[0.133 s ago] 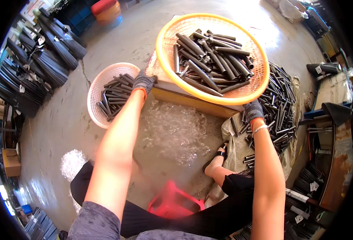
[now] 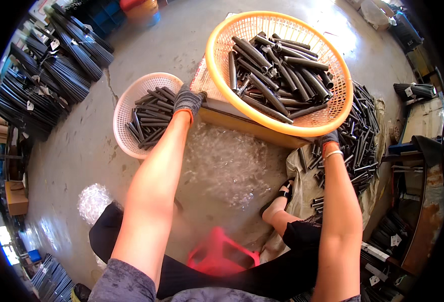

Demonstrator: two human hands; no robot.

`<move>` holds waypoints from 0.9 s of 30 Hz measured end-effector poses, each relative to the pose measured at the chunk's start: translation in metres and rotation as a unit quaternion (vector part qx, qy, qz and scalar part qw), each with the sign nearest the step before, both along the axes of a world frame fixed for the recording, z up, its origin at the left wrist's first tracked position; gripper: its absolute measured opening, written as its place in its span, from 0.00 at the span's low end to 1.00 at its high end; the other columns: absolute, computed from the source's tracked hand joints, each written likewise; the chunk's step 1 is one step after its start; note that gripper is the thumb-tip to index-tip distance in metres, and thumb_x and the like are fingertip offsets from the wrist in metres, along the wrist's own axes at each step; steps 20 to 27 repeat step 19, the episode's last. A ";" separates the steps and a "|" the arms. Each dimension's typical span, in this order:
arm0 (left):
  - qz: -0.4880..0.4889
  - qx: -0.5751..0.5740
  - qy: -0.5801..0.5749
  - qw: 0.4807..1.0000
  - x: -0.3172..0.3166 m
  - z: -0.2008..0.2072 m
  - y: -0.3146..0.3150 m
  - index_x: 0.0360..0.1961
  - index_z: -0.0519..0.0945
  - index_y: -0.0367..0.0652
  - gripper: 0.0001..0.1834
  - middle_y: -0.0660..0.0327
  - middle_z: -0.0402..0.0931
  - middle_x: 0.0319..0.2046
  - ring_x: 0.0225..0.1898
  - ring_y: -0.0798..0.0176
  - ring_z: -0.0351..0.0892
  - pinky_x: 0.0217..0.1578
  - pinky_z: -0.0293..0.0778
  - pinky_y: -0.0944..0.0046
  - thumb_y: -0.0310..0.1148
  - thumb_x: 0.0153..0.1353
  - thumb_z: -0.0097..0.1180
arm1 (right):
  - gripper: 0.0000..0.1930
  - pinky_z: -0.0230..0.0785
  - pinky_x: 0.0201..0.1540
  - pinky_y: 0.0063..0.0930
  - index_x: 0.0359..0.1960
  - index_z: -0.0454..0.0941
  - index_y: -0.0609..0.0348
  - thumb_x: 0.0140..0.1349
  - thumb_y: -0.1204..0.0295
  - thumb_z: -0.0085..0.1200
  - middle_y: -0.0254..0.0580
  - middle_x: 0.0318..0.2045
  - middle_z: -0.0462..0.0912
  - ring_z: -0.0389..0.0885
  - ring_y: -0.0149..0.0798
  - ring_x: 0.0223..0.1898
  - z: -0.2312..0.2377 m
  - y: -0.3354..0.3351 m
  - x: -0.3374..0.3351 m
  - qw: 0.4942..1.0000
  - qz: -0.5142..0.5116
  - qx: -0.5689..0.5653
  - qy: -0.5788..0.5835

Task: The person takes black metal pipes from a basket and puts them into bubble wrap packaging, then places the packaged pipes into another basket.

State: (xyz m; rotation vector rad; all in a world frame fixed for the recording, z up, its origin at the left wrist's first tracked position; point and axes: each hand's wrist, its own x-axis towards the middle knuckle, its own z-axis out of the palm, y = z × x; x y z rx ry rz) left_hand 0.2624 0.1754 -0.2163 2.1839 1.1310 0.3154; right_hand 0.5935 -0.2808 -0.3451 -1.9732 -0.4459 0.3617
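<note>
A large orange basket (image 2: 341,115) full of black tubes (image 2: 277,75) rests tilted on a cardboard box (image 2: 252,130). Below its right front rim is my right hand (image 2: 330,137), gloved in dark grey; the rim hides its fingers. My left hand (image 2: 187,102), in a grey glove with an orange cuff, is closed at the box's left end. A small dark tip sticks out by its fingers, and what it grips is unclear. Just left of that hand, a smaller pale pink basket (image 2: 124,138) holds shorter black tubes (image 2: 154,118).
Loose black tubes (image 2: 365,136) lie heaped on a tan sheet (image 2: 300,189) at right. Clear plastic film (image 2: 227,166) covers floor before the box. A red stool (image 2: 217,254) is between my legs. Bundled dark rods (image 2: 73,70) stand at left; a worn bench (image 2: 423,216) is at right.
The whole view has shifted a little. My right hand now sits further under the orange basket's rim, with less of the glove showing. My left hand keeps its place by the box.
</note>
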 end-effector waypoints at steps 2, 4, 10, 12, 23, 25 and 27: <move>0.037 -0.006 0.040 0.999 -0.046 0.008 0.009 0.45 0.74 0.29 0.34 0.38 0.75 0.45 0.51 0.41 0.73 0.51 0.69 0.54 0.47 0.45 0.65 | 0.20 0.58 0.61 0.29 0.59 0.66 0.59 0.68 0.65 0.38 0.41 0.57 0.71 0.69 0.39 0.56 0.004 0.064 -0.038 0.998 0.018 -0.047 0.046; 0.027 -0.054 0.057 0.997 -0.063 0.013 -0.006 0.44 0.74 0.30 0.33 0.38 0.75 0.44 0.50 0.41 0.73 0.51 0.69 0.54 0.48 0.46 0.65 | 0.21 0.59 0.60 0.29 0.59 0.66 0.60 0.67 0.65 0.40 0.42 0.57 0.71 0.69 0.40 0.56 0.035 0.075 -0.049 0.996 0.021 -0.069 0.058; 0.013 -0.025 0.019 0.999 -0.064 0.026 -0.038 0.43 0.74 0.31 0.30 0.40 0.76 0.41 0.47 0.41 0.75 0.49 0.70 0.54 0.45 0.46 0.65 | 0.22 0.60 0.60 0.32 0.59 0.66 0.61 0.65 0.65 0.44 0.46 0.57 0.72 0.70 0.42 0.56 0.081 0.046 -0.072 0.992 0.004 -0.122 0.024; -0.001 -0.022 0.055 0.998 -0.069 0.029 -0.023 0.44 0.74 0.32 0.30 0.41 0.76 0.42 0.47 0.41 0.75 0.48 0.71 0.54 0.45 0.46 0.65 | 0.23 0.61 0.59 0.33 0.59 0.66 0.61 0.64 0.66 0.45 0.47 0.57 0.72 0.70 0.43 0.56 0.082 0.050 -0.093 0.988 0.007 -0.152 0.012; -0.162 -0.043 0.084 0.982 -0.121 0.092 -0.037 0.54 0.72 0.40 0.30 0.43 0.73 0.50 0.56 0.48 0.70 0.58 0.63 0.59 0.42 0.51 0.62 | 0.25 0.62 0.58 0.36 0.60 0.65 0.62 0.61 0.66 0.50 0.51 0.56 0.72 0.71 0.45 0.56 0.190 0.049 -0.165 0.977 0.075 -0.166 0.107; -0.162 -0.043 0.084 0.982 -0.121 0.092 -0.037 0.54 0.72 0.40 0.30 0.43 0.73 0.50 0.56 0.48 0.70 0.58 0.63 0.59 0.42 0.51 0.62 | 0.25 0.62 0.58 0.36 0.60 0.65 0.62 0.61 0.66 0.50 0.51 0.56 0.72 0.71 0.45 0.56 0.190 0.049 -0.165 0.977 0.075 -0.166 0.107; -0.162 -0.043 0.084 0.982 -0.121 0.092 -0.037 0.54 0.72 0.40 0.30 0.43 0.73 0.50 0.56 0.48 0.70 0.58 0.63 0.59 0.42 0.51 0.62 | 0.25 0.62 0.58 0.36 0.60 0.65 0.62 0.61 0.66 0.50 0.51 0.56 0.72 0.71 0.45 0.56 0.190 0.049 -0.165 0.977 0.075 -0.166 0.107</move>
